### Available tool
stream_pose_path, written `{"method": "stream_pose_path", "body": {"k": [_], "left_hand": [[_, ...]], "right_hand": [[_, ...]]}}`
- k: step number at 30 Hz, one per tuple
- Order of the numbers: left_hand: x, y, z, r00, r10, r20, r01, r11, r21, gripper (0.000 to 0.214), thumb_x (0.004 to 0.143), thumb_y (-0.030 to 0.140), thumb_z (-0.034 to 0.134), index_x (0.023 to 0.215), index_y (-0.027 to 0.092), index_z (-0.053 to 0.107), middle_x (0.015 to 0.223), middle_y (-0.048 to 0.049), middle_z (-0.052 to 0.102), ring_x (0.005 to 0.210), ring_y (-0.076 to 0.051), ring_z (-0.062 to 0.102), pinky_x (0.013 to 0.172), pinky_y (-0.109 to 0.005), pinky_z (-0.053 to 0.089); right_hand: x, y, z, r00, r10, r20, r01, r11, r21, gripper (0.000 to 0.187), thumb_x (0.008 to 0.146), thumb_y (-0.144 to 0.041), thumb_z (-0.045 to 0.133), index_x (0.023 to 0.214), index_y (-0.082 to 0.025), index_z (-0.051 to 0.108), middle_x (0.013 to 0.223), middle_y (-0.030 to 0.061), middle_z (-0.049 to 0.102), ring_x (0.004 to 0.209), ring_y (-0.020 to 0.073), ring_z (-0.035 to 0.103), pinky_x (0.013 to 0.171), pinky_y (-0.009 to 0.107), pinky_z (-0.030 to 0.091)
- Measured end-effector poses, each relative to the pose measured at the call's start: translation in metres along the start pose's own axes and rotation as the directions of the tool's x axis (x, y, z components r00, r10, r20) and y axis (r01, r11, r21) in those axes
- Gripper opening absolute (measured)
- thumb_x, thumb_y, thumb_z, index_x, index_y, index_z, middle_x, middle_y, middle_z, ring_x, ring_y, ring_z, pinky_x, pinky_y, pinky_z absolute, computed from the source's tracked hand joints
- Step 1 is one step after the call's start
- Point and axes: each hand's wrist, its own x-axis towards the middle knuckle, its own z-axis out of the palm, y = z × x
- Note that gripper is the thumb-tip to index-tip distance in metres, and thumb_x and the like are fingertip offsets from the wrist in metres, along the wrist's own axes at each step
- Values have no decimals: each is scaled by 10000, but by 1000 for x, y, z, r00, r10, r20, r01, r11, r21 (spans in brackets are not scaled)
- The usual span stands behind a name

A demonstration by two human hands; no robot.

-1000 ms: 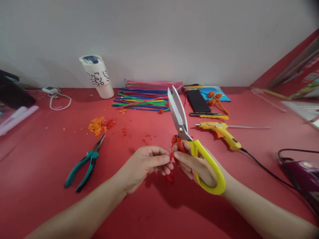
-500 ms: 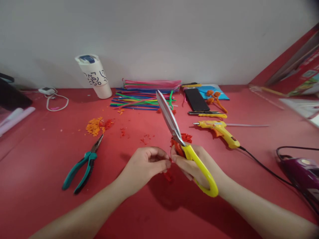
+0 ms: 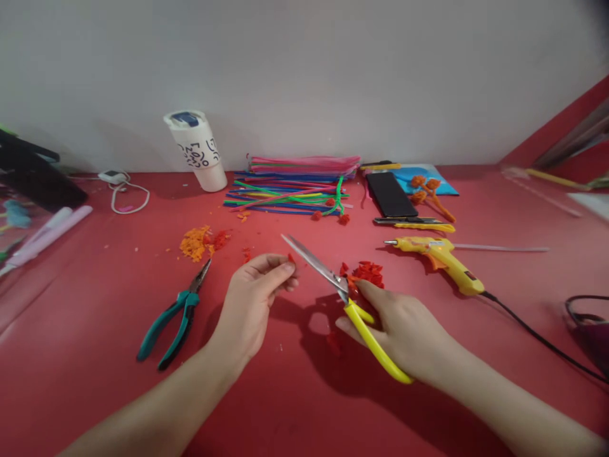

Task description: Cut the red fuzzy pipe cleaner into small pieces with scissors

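Between thumb and fingertips, my left hand pinches a small red piece. My right hand is closed round the yellow handles of a pair of scissors, whose blades point up and left toward the left fingertips. The blades look slightly parted. Just beyond the right fingers lies a pile of red pieces on the red table. Some red material shows by the scissors' pivot, but whether the right fingers grip it I cannot tell.
Teal pliers lie left of my hands, near orange shavings. A yellow glue gun with a black cord rests on the right. Behind are pipe cleaners, a phone, cutters and a white tumbler.
My hands have moved apart, the left one going left and up with the red piece. The scissors have tilted further left and lower. The whole view has shifted slightly.
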Motion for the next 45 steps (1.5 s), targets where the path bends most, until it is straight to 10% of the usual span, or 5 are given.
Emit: {"method": "stream_pose_path", "body": {"k": [25, 45], "left_hand": [[0, 4, -2, 1000, 23, -11, -24, 997, -68, 38, 692, 157, 611, 663, 152, 635, 634, 19, 593, 584, -70, 522, 635, -202, 423], [1, 4, -4, 999, 33, -15, -34, 998, -59, 41, 682, 191, 635, 673, 152, 625, 649, 12, 622, 582, -71, 539, 641, -208, 432]], "right_hand": [[-5, 11, 16, 935, -312, -166, 248, 913, -324, 331, 859, -472, 267, 708, -207, 394, 428, 0, 525, 344, 155, 475, 407, 252, 153], [-3, 9, 14, 977, -178, -119, 145, 959, -244, 363, 833, -512, 281, 629, -225, 370, 431, 12, 523, 351, 152, 472, 403, 242, 175]]}}
